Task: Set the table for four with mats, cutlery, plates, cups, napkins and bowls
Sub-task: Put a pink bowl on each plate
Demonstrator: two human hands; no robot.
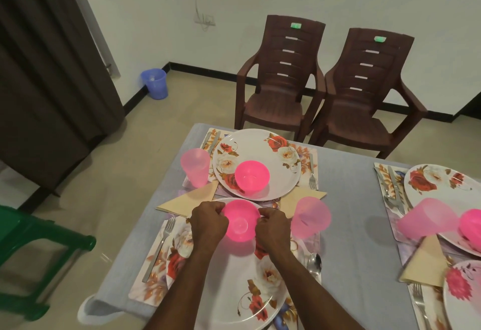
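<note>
A bare grey strip of the surface (351, 212) runs from 12 to 6 o'clock between the left and right settings. At 1 o'clock a pink cup (311, 217) stands just beside the right hand (273, 228); folded napkins (191, 200) crowd 11 o'clock.

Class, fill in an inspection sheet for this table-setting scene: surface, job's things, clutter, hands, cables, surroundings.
Surface: table under a grey cloth.
Job's things: near setting has floral plate, fork, spoon, pink cup and folded napkin; far plate carries a pink bowl.
Clutter: nothing seen.
Hands: left hand and right hand grip the near bowl by its rim, over the near plate.
Cables: one hangs down the wall to a socket.
Surroundings: two brown chairs, blue bin, green stool.
</note>
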